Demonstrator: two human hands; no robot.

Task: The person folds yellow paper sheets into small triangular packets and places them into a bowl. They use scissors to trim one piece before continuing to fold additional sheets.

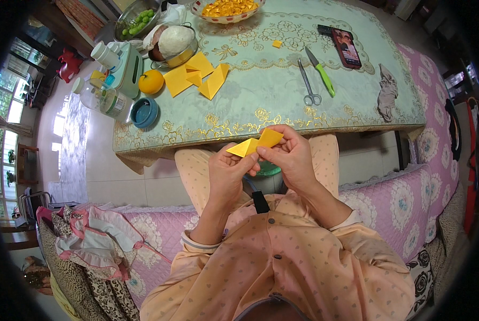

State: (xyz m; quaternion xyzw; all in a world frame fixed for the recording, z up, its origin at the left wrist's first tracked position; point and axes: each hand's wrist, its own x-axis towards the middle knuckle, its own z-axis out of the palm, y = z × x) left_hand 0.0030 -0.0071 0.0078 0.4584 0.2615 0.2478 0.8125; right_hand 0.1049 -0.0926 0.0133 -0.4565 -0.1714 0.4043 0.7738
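Above my lap, just off the table's front edge, both hands grip one partly folded piece of yellow paper [246, 148]. My left hand [233, 166] pinches its left part, which shows triangular facets. On the right, my right hand [291, 154] holds a raised flap between thumb and fingers. Fingers cover parts of the folds. Several yellow paper sheets [177, 81], some creased or folded, lie on the table to the left. A small yellow paper piece [277, 43] lies alone farther back.
The cloth-covered table [255, 92] bears scissors [308, 86], a green-handled knife [321, 74], a phone [345, 47] and a crumpled cloth [387, 94]. At left stand an orange [151, 82], a blue bowl [144, 112] and plastic bottles [113, 102]. A basket [223, 18] of folded yellow pieces sits behind.
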